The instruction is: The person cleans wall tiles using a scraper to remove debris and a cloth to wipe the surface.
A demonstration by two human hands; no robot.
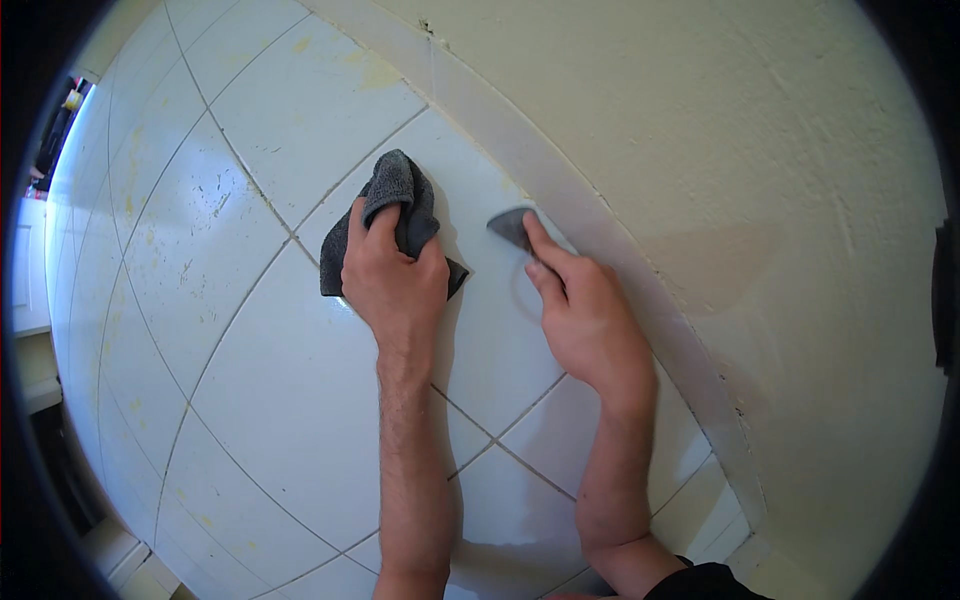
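Bunched under the fingers of my left hand (395, 275) is a dark grey cloth (400, 185), pressed against the white tiles. One corner of it sticks out beside my thumb. My right hand (598, 322) is closed around a scraper with a fan-shaped grey blade (512, 226); its handle is mostly hidden by the fingers. The index finger reaches along the tool, and the blade's wide edge lies at or just over the tile, close to the skirting strip (560, 185). A small gap of tile separates the cloth from the blade.
White tiles (280, 380) with grey joints spread to the left, marked by yellowish stains (375, 72) and small dark scuffs (205, 265). A beige wall (780, 180) rises along the right. White furniture (30, 265) and dark items stand at the far left edge.
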